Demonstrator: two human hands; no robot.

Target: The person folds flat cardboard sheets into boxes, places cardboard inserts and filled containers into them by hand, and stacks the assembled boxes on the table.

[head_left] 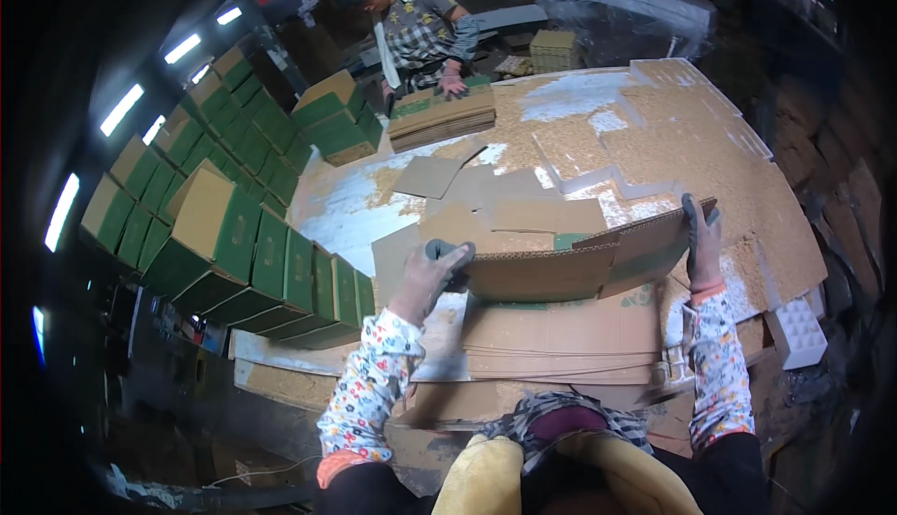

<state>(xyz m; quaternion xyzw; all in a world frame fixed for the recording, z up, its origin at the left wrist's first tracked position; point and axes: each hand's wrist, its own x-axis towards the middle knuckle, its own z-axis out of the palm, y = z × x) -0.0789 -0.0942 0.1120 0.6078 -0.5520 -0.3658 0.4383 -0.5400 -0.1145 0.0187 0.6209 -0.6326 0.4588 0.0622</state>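
A folded-flat cardboard box (pixel 579 267), brown with green patches, is held up on edge between my two hands over the table. My left hand (pixel 435 277), in a dark-fingered glove, is closed on its left end. On the right end, my right hand (pixel 703 244) grips the upper corner with its gloved fingers. Right below, a stack of flat brown cardboard boxes (pixel 561 339) lies at the near edge of the table. Loose grey-brown cardboard sheets (pixel 505 188) lie beyond the raised box.
Green-and-brown cartons (pixel 234 235) stand in rows along the left. Across the worn table (pixel 747 169), a person (pixel 420 29) rests a gloved hand on a pile of flat boxes (pixel 441 121). A white tray with round hollows (pixel 796 333) sits at the right edge.
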